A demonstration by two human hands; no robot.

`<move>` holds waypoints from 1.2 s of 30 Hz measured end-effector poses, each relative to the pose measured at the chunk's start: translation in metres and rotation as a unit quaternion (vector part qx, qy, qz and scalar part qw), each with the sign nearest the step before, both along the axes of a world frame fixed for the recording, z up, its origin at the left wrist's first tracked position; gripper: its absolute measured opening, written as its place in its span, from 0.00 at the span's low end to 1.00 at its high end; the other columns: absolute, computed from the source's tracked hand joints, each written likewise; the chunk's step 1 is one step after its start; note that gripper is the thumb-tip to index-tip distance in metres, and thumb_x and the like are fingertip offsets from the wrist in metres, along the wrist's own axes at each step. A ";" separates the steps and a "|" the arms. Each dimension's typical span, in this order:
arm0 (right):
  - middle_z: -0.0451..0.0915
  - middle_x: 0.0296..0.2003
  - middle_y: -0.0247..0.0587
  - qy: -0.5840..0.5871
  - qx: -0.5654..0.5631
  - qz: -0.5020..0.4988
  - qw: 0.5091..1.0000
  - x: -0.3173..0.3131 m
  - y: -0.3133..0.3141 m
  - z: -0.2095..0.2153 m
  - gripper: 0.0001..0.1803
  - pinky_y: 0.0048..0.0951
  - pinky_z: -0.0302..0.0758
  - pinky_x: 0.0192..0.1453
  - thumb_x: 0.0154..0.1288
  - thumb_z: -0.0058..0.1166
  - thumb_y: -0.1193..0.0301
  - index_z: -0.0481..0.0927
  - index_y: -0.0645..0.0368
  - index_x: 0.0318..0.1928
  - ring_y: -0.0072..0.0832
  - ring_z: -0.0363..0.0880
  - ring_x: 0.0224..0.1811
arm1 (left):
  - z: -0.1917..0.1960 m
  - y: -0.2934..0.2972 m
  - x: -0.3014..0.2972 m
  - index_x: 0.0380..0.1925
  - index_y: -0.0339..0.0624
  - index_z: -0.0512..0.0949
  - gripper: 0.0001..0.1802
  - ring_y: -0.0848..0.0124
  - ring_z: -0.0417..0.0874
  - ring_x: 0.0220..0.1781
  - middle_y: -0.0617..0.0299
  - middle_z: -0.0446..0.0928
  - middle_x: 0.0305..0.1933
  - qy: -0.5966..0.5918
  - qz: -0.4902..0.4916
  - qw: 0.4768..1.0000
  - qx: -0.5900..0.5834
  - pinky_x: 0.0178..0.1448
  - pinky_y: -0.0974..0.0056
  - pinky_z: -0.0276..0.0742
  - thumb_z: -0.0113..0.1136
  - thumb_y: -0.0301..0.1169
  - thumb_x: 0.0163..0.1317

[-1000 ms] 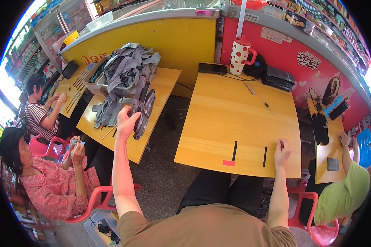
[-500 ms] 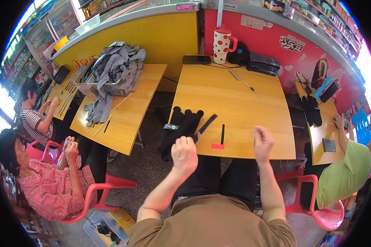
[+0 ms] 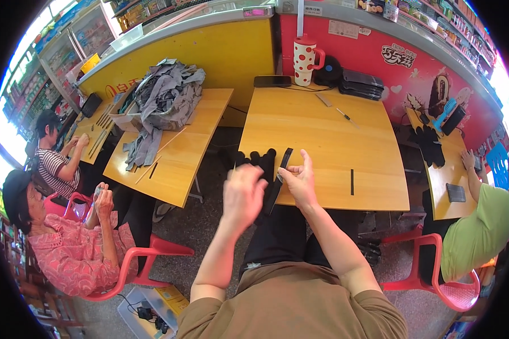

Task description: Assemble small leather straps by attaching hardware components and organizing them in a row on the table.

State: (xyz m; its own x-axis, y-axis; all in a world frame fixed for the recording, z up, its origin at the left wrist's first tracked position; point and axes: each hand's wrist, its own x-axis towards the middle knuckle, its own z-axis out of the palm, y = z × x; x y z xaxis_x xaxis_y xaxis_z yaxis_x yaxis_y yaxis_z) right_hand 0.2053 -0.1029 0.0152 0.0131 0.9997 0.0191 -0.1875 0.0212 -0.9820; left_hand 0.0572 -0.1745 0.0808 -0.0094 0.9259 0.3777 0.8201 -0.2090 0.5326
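Observation:
Between its thumb and fingers my right hand (image 3: 301,183) pinches a long narrow black strip (image 3: 274,195), which slants over the near left edge of the wooden table (image 3: 316,133). My left hand (image 3: 244,192) is close by on the left, its fingers smeared by motion, so I cannot tell whether it holds anything. Behind the left hand, black gloves (image 3: 267,160) lie at the table's left edge, partly hidden by it. To the right of my hands a second short black strip (image 3: 352,182) rests on the tabletop.
A red-dotted tumbler (image 3: 302,63), a phone (image 3: 272,81) and a stack of black pieces (image 3: 361,85) stand along the far edge. A slim pointed tool (image 3: 347,117) lies nearer. At left, grey cloth scraps (image 3: 167,93) fill a box beside a seated person (image 3: 76,248); another sits right (image 3: 472,237).
My right hand has moved left and taken hold of a strip. The other strip now lies farther right. The red piece no longer shows. My left hand has shifted slightly up and left.

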 end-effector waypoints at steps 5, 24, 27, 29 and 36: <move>0.74 0.45 0.53 -0.067 -0.026 0.039 0.997 -0.017 0.012 -0.009 0.45 0.24 0.77 0.40 0.60 0.61 0.79 0.48 0.61 0.72 0.27 0.79 0.40 | -0.042 0.032 -0.022 0.67 0.50 0.64 0.48 0.43 0.55 0.72 0.40 0.46 0.75 0.084 0.113 0.970 -0.197 0.66 0.41 0.60 0.68 0.57 0.47; 0.80 0.41 0.42 0.210 0.025 0.336 0.918 -0.008 -0.027 0.060 0.25 0.29 0.72 0.56 0.63 0.51 0.82 0.68 0.64 0.62 0.28 0.79 0.42 | -0.039 0.000 -0.045 0.74 0.44 0.34 0.62 0.64 0.74 0.54 0.50 0.70 0.56 -0.577 -0.023 0.814 -0.066 0.60 0.58 0.71 0.72 0.25 0.51; 0.79 0.40 0.41 0.232 0.014 0.371 0.899 -0.012 -0.028 0.058 0.25 0.29 0.72 0.55 0.64 0.50 0.81 0.68 0.65 0.63 0.28 0.79 0.41 | -0.041 0.001 -0.035 0.73 0.44 0.32 0.62 0.68 0.76 0.50 0.54 0.72 0.50 -0.598 -0.094 0.796 -0.002 0.55 0.61 0.74 0.72 0.28 0.53; 0.78 0.39 0.40 0.259 0.023 0.395 0.881 -0.016 -0.030 0.054 0.25 0.28 0.72 0.54 0.64 0.48 0.81 0.67 0.66 0.63 0.27 0.78 0.40 | -0.042 -0.001 -0.036 0.74 0.45 0.33 0.62 0.71 0.78 0.45 0.56 0.74 0.46 -0.580 -0.115 0.806 -0.015 0.53 0.63 0.75 0.72 0.29 0.52; 0.77 0.37 0.38 0.313 -0.003 0.404 0.859 -0.017 -0.036 0.063 0.22 0.25 0.72 0.51 0.64 0.50 0.79 0.70 0.65 0.59 0.25 0.77 0.37 | -0.025 -0.010 -0.028 0.71 0.37 0.46 0.56 0.69 0.81 0.39 0.55 0.77 0.43 -0.691 -0.199 0.689 -0.091 0.49 0.63 0.77 0.69 0.22 0.44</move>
State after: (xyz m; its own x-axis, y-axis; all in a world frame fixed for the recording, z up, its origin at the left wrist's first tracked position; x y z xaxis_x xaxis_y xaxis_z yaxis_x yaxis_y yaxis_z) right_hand 0.1880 -0.1390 0.0785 -0.6801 0.6871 0.2557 -0.6304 -0.3701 -0.6823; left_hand 0.0293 -0.1845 0.0556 0.0247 0.9897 0.1411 -0.5995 -0.0983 0.7943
